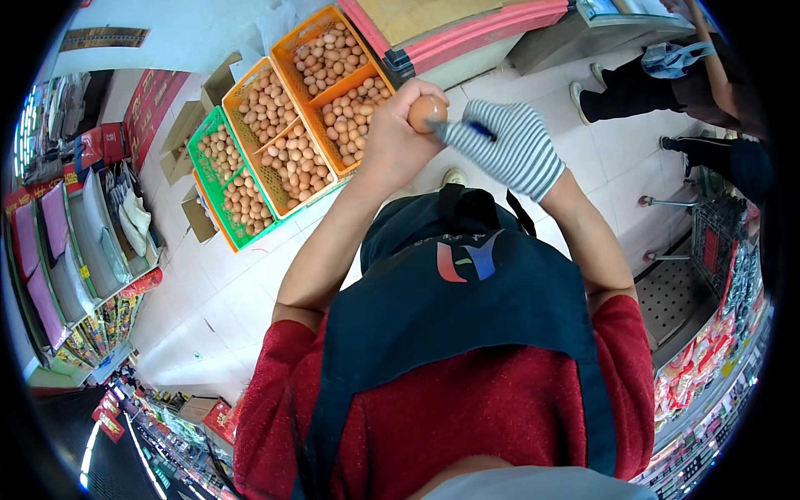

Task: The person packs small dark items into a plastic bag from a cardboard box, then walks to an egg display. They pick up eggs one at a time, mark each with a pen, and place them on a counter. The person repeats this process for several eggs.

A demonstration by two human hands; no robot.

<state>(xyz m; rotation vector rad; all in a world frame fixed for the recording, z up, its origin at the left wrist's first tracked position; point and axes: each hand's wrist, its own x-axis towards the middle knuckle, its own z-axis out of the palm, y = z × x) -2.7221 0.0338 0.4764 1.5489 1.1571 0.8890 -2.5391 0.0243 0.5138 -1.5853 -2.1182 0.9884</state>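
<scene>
My left hand [400, 129] is bare and closed round a brown egg [428, 109], held up in front of my apron. On my right hand [517, 146] is a grey-and-white striped glove. Its fingers are closed on a small knife-like tool [446, 132] with a pale blade and a dark blue part by the fingers; the glove hides most of it. The blade's tip meets or nearly meets the egg's lower right side. Just left of my left hand stands an orange crate [302, 93] of brown eggs.
Beside it stand a yellow-orange crate [268, 143] and a green crate [232, 190], both holding eggs. Cardboard boxes [197, 218] lie beyond them. A pink-edged counter [479, 37] is ahead. Two people [621, 100] stand at right, near a metal cart [667, 304]. Shelves [79, 250] line the left.
</scene>
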